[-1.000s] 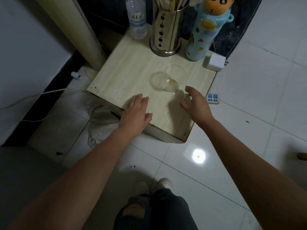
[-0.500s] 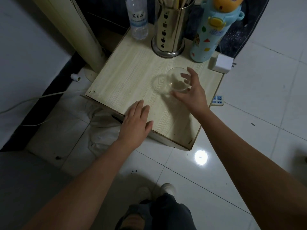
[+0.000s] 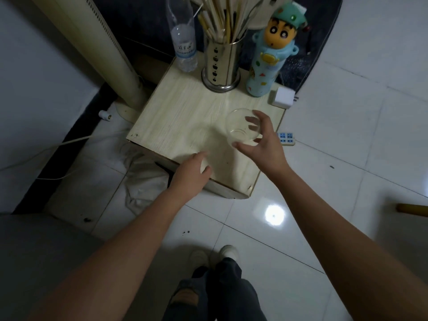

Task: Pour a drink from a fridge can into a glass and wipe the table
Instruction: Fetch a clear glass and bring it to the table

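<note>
A clear empty glass [image 3: 238, 126] is over the right part of the small pale wooden table [image 3: 180, 117]. My right hand [image 3: 261, 144] is wrapped around it from the right, thumb on the near side and fingers on the far side, seen through the glass. Whether the glass rests on the table or is lifted I cannot tell. My left hand [image 3: 192, 172] lies flat, palm down, at the table's near edge with its fingers together and nothing in it. No can is in view.
At the table's back stand a plastic water bottle [image 3: 184, 42], a steel chopstick holder [image 3: 221, 66] and a cartoon flask [image 3: 268, 63]; a white charger [image 3: 283, 97] lies at the right corner. A power strip [image 3: 287, 139] and crumpled white bag [image 3: 143, 179] are on the floor.
My right hand reached forward from the table's near right and closed around the glass. The glass now sits further right. My left hand stayed at the near edge.
</note>
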Demonstrator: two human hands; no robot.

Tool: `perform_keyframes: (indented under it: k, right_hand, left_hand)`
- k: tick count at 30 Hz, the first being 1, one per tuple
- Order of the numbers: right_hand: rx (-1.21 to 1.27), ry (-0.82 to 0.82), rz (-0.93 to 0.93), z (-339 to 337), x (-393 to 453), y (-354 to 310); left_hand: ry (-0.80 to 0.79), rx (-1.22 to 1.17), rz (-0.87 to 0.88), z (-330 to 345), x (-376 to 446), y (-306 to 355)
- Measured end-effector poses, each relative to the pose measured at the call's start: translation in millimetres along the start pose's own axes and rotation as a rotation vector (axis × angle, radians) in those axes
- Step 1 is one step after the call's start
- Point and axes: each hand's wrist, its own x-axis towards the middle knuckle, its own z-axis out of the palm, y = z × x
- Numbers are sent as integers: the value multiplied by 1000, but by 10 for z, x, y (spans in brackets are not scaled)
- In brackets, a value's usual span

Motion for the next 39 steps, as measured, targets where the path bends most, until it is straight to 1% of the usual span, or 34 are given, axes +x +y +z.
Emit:
perform_keyframes:
  k: [2,4,8,11,16,20,27,33,39]
  right_hand:
    - [-5,-32,-3,-128,-171,-176]
    - [-18,-48,-3,-273,-356,-349]
    - [-45,-48,-4,-564,-753,-681]
    - [-30,-15,21,-743,-1048,-874]
    - [30,72,63,-914,-1552,-1132]
    - [46,158,78,-989,-1945,-1245]
    - [83,332,161,-1099,-2662,-1254]
    - [104,501,242,-1249,-3398,-1144]
    - [145,687,320,-1404,-4258,-983]
  left_hand:
    - [-5,-243,-74,-105,-119,241]
    - [-47,-375,-121,-209,-244,482]
    - [-127,-637,-159,-384,-566,950]
    - [-160,-674,-160,-457,-857,1188]
    - [-267,-732,-193,-519,-1282,1428]
    - [-359,-738,-150,-538,-1560,1560]
    - [-579,-638,-38,-382,-1985,1710]
    - [-751,-507,49,-47,-2359,1902]
    - [-924,-361,150,443,-2866,2139]
